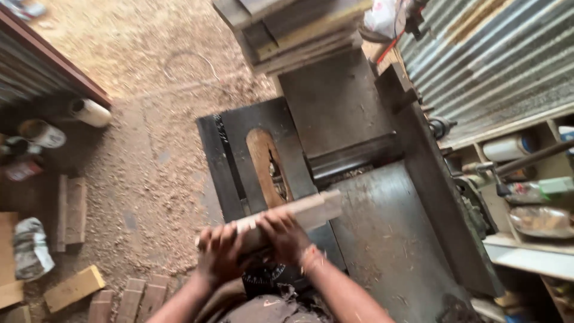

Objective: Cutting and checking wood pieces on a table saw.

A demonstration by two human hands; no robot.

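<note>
Both hands, left [220, 254] and right [286, 236], fingers clenched round wooden block [302, 212] over saw table [382, 239].

Daylit workshop from above, soft with motion blur.

Warm daylight falls strongest on the sawdust floor [149, 72] at the upper left, which looks pale and nearly washed out. The dark metal saw table [382, 239] takes a dull grey sheen with no hard glare. The left edge and the bottom corners sink into shadow. The whole picture is smeared: both hands, left [220, 254] and right [286, 234], and the wood strip [311, 210] they grip have blurred outlines. The corrugated wall [496, 60] and shelves [526, 179] at the right lean and stretch from wide-lens distortion.
</note>
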